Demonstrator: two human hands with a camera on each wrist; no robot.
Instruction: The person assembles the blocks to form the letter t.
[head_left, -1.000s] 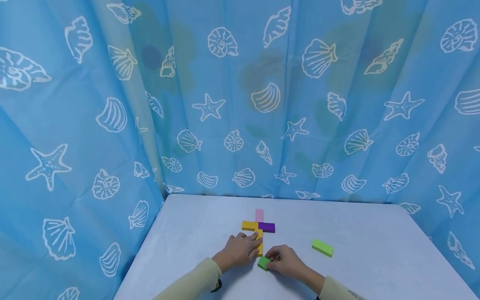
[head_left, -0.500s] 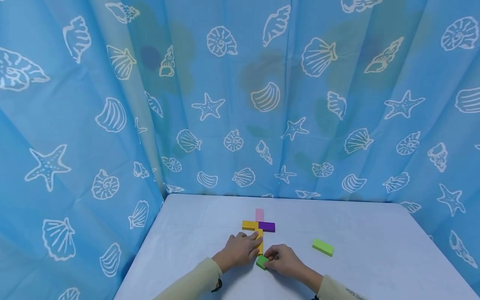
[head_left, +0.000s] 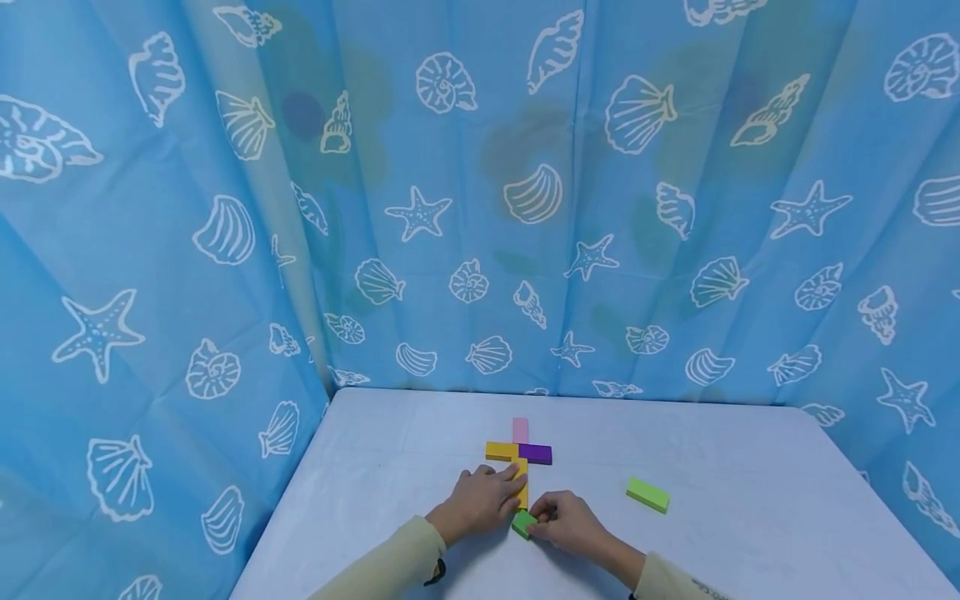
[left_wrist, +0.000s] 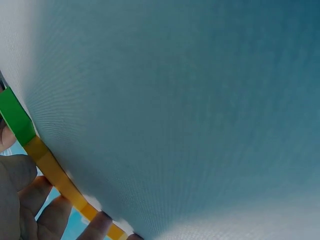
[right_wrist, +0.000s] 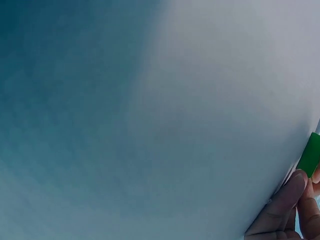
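In the head view my right hand point(head_left: 572, 523) pinches a green block point(head_left: 523, 524) between thumb and fingers. The green block sits at the near end of an upright-running yellow block point(head_left: 522, 495); in the left wrist view the green end meets the yellow one point(left_wrist: 57, 175). My left hand point(head_left: 480, 498) lies over the yellow block, its outstretched fingers resting on it and covering part of it. The right wrist view catches the green block point(right_wrist: 310, 156) at its edge, with the thumb against it.
Beyond the yellow block lie a second yellow block point(head_left: 500, 451), a purple block point(head_left: 536, 454) and a pink block point(head_left: 521, 430), close together. A lime-green block point(head_left: 648, 495) lies apart on the right of the white table point(head_left: 720, 450). Blue shell-print curtains point(head_left: 465, 225) stand behind and left.
My right hand has shifted the green block slightly left and away from me, up against the yellow block's near end. The left hand stays in place on the yellow block.
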